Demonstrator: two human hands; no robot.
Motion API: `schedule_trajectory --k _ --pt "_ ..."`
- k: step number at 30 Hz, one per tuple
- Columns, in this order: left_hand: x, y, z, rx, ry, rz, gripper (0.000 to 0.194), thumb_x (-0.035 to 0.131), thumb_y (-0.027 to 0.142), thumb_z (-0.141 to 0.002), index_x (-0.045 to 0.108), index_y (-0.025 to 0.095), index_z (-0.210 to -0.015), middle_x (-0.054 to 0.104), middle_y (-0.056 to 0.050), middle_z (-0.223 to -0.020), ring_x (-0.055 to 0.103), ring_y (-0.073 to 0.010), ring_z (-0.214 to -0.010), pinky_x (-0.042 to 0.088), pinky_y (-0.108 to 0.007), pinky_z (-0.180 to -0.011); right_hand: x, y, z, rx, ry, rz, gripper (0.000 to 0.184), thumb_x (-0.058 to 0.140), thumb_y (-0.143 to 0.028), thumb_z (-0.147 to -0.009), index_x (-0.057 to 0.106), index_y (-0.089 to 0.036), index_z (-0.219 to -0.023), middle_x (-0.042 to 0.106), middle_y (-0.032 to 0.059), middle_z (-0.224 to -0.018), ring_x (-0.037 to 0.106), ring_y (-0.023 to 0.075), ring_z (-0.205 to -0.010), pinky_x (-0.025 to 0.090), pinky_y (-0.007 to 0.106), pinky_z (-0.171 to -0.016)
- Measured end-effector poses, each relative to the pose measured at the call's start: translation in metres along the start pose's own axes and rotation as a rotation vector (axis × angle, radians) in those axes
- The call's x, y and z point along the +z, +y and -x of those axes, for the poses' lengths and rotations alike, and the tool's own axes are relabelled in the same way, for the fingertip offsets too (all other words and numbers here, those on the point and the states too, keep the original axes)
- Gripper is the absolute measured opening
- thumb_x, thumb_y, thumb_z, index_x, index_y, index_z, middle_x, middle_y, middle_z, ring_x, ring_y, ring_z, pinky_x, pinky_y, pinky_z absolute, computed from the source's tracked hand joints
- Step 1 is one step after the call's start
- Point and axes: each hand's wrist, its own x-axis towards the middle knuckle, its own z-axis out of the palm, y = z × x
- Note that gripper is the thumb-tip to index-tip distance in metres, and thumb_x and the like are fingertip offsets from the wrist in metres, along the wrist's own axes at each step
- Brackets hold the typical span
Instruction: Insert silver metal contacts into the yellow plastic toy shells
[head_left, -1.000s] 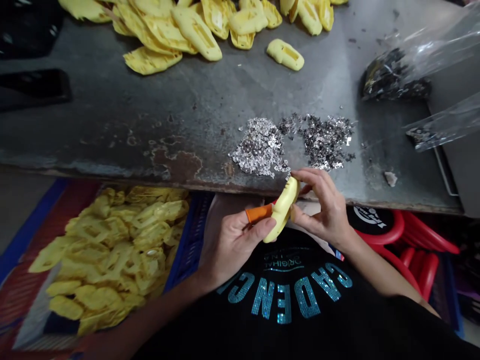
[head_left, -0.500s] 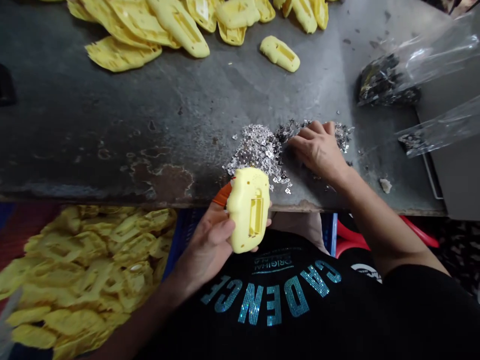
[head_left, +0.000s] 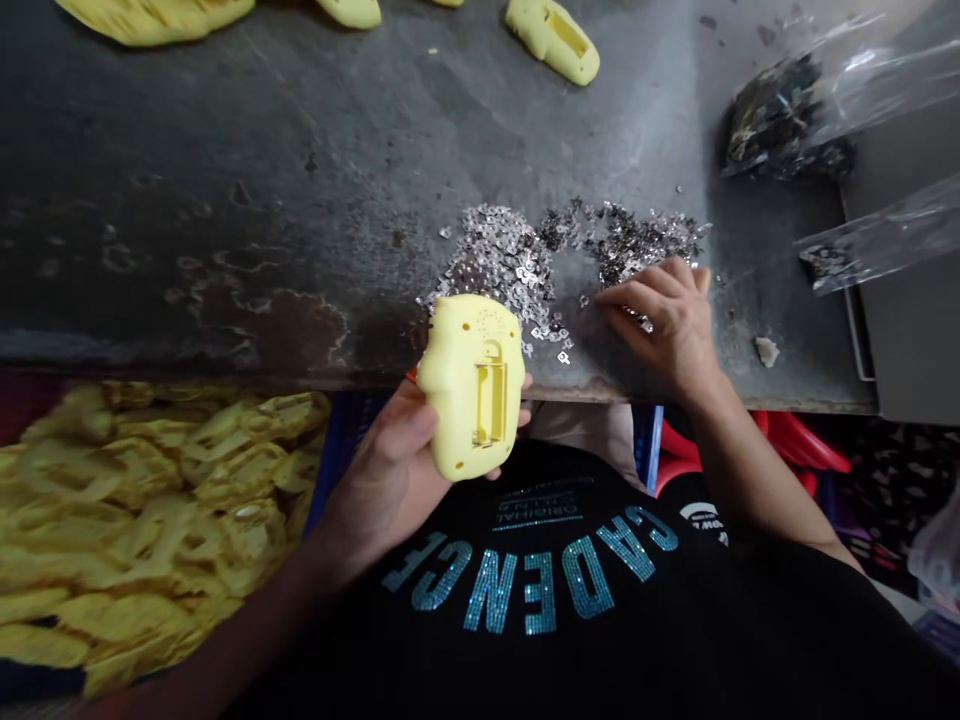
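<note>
My left hand (head_left: 390, 460) is wrapped round a yellow plastic casing (head_left: 457, 400), its open battery compartment facing up and tilted towards me. Something orange shows at the fingers behind the casing. Over the table's near edge, my right hand (head_left: 667, 320) has thumb and forefinger close together in a pinch; whatever lies between them is too small to make out. Just beyond the casing spreads a pile of small silvery metal contact plates (head_left: 502, 250). A darker pile of small metal pieces (head_left: 645, 240) lies beyond my right hand, with a few loose plates beside its fingertips.
Another yellow casing (head_left: 555, 40) lies farther back on the grey metal table (head_left: 300, 120). Clear bags of dark metal parts (head_left: 780, 120) rest at the right. Below the table at left, many yellow shells (head_left: 165, 500) fill a container. A whitish lump (head_left: 766, 351) sits near the right edge.
My right hand has drawn back from the dark metal pile towards me, with thumb and forefinger now in a pinch. The casing stays in my left hand. The whole view has tilted down.
</note>
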Motion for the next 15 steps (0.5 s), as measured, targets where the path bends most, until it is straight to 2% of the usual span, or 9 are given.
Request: schedule_trajectory --k 3,9,12,15 --pt "0.004 -0.002 0.0 0.015 0.0 0.008 0.063 0.073 0.061 -0.101 0.072 0.022 -0.15 0.084 -0.016 -0.14 0.087 -0.0322 -0.109 0.067 -0.024 -0.06 0.004 0.005 -0.014 -0.041 -0.05 0.034 0.022 0.06 -0.032 -0.113 0.082 -0.033 -0.114 0.08 0.0055 -0.111 0.06 0.034 -0.114 0.043 0.061 -0.104" --pt "0.012 -0.006 0.002 0.012 -0.013 0.052 0.061 0.071 0.062 -0.101 0.076 0.021 -0.146 0.085 -0.014 -0.137 0.087 -0.0314 -0.104 0.064 -0.022 -0.056 0.014 0.008 -0.026 -0.064 -0.117 0.007 0.021 0.059 -0.029 -0.111 0.077 -0.028 -0.1 0.074 0.0078 -0.099 0.061 0.0362 -0.116 0.045 0.067 -0.11" --pt "0.015 -0.008 0.002 -0.049 -0.049 0.112 0.063 0.075 0.063 -0.098 0.078 0.02 -0.143 0.087 -0.013 -0.133 0.087 -0.0306 -0.103 0.063 -0.02 -0.055 0.004 0.0 -0.02 -0.067 -0.081 -0.047 0.017 0.063 -0.03 -0.109 0.076 -0.027 -0.099 0.075 0.0079 -0.096 0.064 0.037 -0.112 0.046 0.066 -0.107" --pt "0.017 -0.011 0.001 -0.109 -0.083 0.126 0.066 0.078 0.064 -0.095 0.077 0.018 -0.142 0.087 -0.015 -0.129 0.088 -0.0309 -0.1 0.061 -0.021 -0.05 -0.018 -0.021 -0.01 -0.128 -0.036 -0.267 0.011 0.069 -0.036 -0.109 0.077 -0.029 -0.105 0.08 0.004 -0.098 0.07 0.0308 -0.099 0.051 0.057 -0.1"
